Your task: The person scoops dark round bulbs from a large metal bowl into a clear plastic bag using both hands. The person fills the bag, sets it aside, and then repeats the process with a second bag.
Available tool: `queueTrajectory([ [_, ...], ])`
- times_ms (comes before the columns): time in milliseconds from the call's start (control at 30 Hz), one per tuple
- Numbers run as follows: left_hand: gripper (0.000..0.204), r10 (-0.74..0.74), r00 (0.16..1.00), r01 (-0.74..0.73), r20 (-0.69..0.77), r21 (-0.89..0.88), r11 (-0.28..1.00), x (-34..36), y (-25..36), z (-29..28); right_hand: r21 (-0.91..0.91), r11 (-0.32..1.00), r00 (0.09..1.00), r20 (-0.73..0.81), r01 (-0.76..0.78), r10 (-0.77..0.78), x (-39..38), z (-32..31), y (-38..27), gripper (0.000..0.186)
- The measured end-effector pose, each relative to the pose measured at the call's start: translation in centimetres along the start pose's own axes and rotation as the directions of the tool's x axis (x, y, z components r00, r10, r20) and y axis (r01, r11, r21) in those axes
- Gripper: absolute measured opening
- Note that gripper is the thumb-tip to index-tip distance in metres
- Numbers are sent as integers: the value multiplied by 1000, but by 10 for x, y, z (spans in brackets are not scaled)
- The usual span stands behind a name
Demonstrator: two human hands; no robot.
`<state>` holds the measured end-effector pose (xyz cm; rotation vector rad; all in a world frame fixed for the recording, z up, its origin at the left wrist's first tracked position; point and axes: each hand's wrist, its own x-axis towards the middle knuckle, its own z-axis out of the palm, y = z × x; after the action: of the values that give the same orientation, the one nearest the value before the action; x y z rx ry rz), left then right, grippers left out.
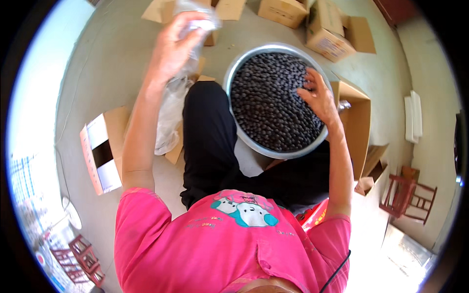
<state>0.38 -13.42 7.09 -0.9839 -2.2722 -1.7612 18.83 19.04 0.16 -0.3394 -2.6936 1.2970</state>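
Observation:
A large round metal basin (233,66) stands in front of my knees, heaped with small, dark, rounded pieces (273,107) that look like berries or nuts; I cannot tell the kind. My right hand (317,95) hovers at the right side of the heap, thumb and fingers apart, with nothing visible in it. Raised at the far left, my left hand (178,44) closes on a clear plastic bag (195,10). Below that hand, beside my left leg, crumpled clear plastic (168,115) lies over cardboard.
An open cardboard box (358,129) stands right of the basin, with a smaller one (373,168) nearer me. More cartons (330,31) sit beyond the basin. At left is an open white-and-brown box (105,151). Small red wooden chairs (405,198) stand at both sides.

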Motion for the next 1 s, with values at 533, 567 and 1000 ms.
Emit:
queueTrajectory([
  [533,33,-228,908,295,352,-151,943,60,-45,206,650,759,915,-287,-32,284,-20,-40,10,26],
  [567,41,-255,921,274,293,-24,961,62,-50,207,687,727,890,-331,0,313,-16,-45,27,27],
  [1000,105,60,808,-111,586,50,993,-9,-4,242,912,398,907,-248,99,342,-6,-39,27,23],
])
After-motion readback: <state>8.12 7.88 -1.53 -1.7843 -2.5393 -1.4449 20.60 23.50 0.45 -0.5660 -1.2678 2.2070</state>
